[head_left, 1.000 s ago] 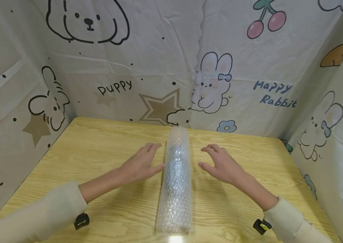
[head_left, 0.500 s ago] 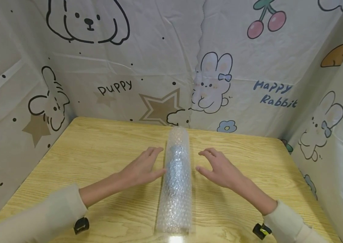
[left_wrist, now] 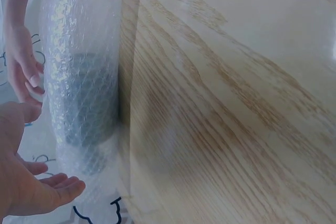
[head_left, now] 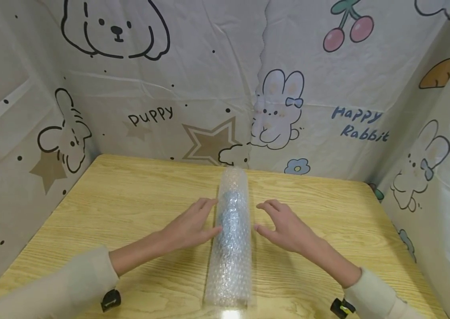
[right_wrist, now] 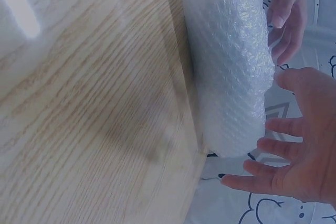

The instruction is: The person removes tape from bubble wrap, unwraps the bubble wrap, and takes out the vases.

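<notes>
Wood-grain table (head_left: 129,190), bubble-wrapped bundle (head_left: 232,248) between two loosely spread hands (head_left: 188,227) (head_left: 292,229).

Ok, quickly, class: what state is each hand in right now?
Left hand: open, holding nothing; contact with bubble wrap unclear.
Right hand: open, holding nothing.

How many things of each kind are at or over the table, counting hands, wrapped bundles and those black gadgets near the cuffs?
Left hand and right hand: 2
Bubble-wrapped bundle: 1
Left black gadget and right black gadget: 2
Total: 5
</notes>
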### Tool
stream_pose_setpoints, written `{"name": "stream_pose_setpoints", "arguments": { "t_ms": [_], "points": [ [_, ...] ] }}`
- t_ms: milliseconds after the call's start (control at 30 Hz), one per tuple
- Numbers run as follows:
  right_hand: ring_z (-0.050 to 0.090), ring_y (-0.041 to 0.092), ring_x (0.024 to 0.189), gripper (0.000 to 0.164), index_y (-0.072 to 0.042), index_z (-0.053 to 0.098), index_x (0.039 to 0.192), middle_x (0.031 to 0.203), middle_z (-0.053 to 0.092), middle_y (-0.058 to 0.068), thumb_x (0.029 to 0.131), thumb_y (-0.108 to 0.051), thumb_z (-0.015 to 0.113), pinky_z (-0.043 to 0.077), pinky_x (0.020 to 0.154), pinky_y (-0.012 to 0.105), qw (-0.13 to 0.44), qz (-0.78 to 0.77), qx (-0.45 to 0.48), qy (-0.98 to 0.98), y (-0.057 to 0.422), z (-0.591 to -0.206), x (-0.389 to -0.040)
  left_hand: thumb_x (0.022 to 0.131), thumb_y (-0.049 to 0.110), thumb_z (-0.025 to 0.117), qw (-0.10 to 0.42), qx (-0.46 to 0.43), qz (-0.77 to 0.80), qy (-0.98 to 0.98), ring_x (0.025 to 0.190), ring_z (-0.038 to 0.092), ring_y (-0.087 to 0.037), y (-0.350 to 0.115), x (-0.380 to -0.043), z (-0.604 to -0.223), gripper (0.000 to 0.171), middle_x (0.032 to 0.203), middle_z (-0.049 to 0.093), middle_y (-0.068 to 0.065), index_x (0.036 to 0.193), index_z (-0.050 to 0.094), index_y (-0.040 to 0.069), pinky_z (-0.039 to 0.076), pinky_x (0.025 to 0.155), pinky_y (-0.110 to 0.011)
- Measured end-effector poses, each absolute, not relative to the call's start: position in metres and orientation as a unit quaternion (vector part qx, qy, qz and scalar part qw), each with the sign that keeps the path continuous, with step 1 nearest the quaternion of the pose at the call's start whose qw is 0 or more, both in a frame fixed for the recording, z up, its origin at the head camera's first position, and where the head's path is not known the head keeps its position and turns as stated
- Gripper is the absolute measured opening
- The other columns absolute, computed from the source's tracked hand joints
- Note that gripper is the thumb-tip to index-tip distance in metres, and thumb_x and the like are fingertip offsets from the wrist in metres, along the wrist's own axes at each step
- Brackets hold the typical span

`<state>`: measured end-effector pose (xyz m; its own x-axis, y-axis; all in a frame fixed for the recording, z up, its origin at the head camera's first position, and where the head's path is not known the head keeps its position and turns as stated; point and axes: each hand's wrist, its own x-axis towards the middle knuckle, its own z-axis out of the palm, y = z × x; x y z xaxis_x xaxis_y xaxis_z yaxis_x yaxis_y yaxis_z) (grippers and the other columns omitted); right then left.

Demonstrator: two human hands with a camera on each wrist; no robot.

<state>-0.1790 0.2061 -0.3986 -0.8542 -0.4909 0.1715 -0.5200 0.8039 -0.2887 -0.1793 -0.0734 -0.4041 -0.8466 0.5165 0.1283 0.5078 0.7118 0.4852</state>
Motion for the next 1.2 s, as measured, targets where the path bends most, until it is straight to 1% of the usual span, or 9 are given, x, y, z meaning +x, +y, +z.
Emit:
{"name": "stream_pose_setpoints", "arguments": {
  "t_ms": [200, 467, 867, 1033, 1200],
  "points": [
    [0.049, 0.025, 0.11, 0.051, -0.012, 0.051, 0.127, 0.125, 0.05, 0.005, 0.086, -0.043, 0.059, 0.044, 0.089, 0.041, 0.05, 0.165, 0.271, -0.947, 0.204, -0.398, -0.175, 0.085, 0.042, 0.062, 0.003, 0.297, 0.265, 0.917, 0.122, 0.04, -0.026, -0.069, -0.179, -0.407, 0.072, 0.136, 0.038, -0.013, 0.141, 0.032, 0.009, 0.041, 0.094, -0.04],
    [0.048, 0.023, 0.111, 0.051, -0.014, 0.051, 0.128, 0.126, 0.049, 0.003, 0.087, -0.044, 0.057, 0.044, 0.089, 0.04, 0.046, 0.168, 0.273, -0.946, 0.202, -0.398, -0.171, 0.086, 0.042, 0.061, 0.009, 0.324, 0.273, 0.906, 0.124, 0.038, -0.024, -0.063, -0.181, -0.409, 0.071, 0.139, 0.036, -0.01, 0.142, 0.03, 0.011, 0.041, 0.094, -0.04],
    [0.049, 0.022, 0.109, 0.052, -0.013, 0.051, 0.128, 0.126, 0.049, 0.003, 0.086, -0.044, 0.059, 0.045, 0.088, 0.039, 0.051, 0.175, 0.283, -0.942, 0.197, -0.404, -0.166, 0.086, 0.043, 0.06, -0.003, 0.353, 0.264, 0.898, 0.126, 0.034, -0.025, -0.057, -0.183, -0.414, 0.069, 0.14, 0.034, -0.012, 0.141, 0.033, 0.009, 0.039, 0.096, -0.039],
    [0.049, 0.022, 0.109, 0.052, -0.013, 0.051, 0.128, 0.126, 0.049, 0.002, 0.086, -0.043, 0.06, 0.045, 0.087, 0.038, 0.044, 0.181, 0.286, -0.94, 0.195, -0.405, -0.163, 0.086, 0.043, 0.06, 0.01, 0.358, 0.261, 0.896, 0.126, 0.033, -0.025, -0.055, -0.184, -0.414, 0.07, 0.141, 0.032, -0.011, 0.141, 0.033, 0.01, 0.04, 0.095, -0.04],
    [0.048, 0.021, 0.11, 0.051, -0.016, 0.051, 0.128, 0.126, 0.049, 0.0, 0.086, -0.044, 0.06, 0.045, 0.088, 0.038, 0.046, 0.179, 0.284, -0.941, 0.194, -0.406, -0.161, 0.085, 0.045, 0.06, 0.03, 0.357, 0.254, 0.898, 0.129, 0.03, -0.026, -0.055, -0.186, -0.415, 0.069, 0.145, 0.027, -0.011, 0.142, 0.033, 0.016, 0.041, 0.094, -0.043]
  ]
}}
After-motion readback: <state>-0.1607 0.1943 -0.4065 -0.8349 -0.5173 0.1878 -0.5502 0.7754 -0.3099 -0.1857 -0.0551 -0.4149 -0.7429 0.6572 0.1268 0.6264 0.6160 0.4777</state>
